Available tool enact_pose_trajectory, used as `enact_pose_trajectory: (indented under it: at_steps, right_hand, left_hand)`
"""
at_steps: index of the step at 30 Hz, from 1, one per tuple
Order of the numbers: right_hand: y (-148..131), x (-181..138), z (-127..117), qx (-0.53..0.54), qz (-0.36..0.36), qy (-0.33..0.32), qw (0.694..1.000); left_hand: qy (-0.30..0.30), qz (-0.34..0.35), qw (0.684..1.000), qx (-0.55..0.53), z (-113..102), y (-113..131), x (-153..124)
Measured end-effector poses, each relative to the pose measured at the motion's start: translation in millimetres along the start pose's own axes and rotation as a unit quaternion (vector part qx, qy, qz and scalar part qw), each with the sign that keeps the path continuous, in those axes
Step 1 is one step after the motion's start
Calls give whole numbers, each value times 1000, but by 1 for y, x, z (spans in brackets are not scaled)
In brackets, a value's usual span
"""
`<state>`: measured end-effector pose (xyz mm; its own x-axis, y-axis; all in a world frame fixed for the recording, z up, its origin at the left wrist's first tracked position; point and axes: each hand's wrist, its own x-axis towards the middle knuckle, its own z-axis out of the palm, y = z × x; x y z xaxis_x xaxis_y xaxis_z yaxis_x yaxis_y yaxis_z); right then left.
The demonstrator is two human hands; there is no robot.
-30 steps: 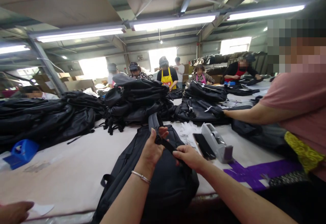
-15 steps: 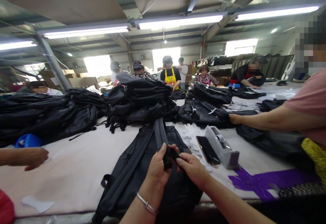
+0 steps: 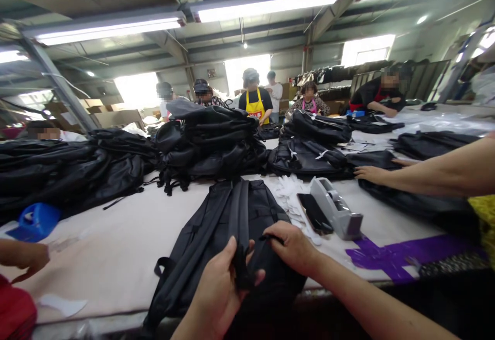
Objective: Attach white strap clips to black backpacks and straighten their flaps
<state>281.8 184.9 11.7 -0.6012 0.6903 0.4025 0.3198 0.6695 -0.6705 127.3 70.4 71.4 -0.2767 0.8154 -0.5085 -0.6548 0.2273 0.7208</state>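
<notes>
A black backpack [image 3: 216,226] lies back-up on the white table [image 3: 116,247] in front of me, its two shoulder straps running away from me. My left hand [image 3: 220,288] is closed round the lower end of the black shoulder strap [image 3: 242,221], near the table's front edge. My right hand [image 3: 294,247] pinches a thin black webbing end just right of that strap, fingers curled.
Piles of black backpacks [image 3: 209,144] cover the far side. A grey tape dispenser [image 3: 334,208] and a dark phone [image 3: 313,214] lie to the right, a blue dispenser [image 3: 33,221] at left. Co-workers' hands reach in from the right [image 3: 373,174] and left [image 3: 27,257]. Purple tape [image 3: 390,255] marks the table.
My hands have slid down the strap toward me and lowered it flat onto the backpack. The left co-worker's hand drew back; the view tipped slightly downward.
</notes>
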Motion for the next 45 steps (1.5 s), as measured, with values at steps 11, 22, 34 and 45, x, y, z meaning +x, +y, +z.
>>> enact_pose_trajectory:
  at_steps: [11, 22, 34, 45]
  right_hand:
    - [-11, 11, 5, -255, -49, -104, 960]
    - [-11, 26, 4, -284, -12, -110, 952]
    - [-3, 40, 1, -292, 61, -72, 952]
    - [-12, 45, -5, -309, -12, -86, 947]
  left_hand:
    - [-100, -76, 985, 120, -29, -29, -7]
    - [-129, 16, 980, 150, -20, 18, 26]
    - [-79, -158, 982, 64, -41, 0, 11]
    - [-105, -156, 980, 63, -40, 1, 21]
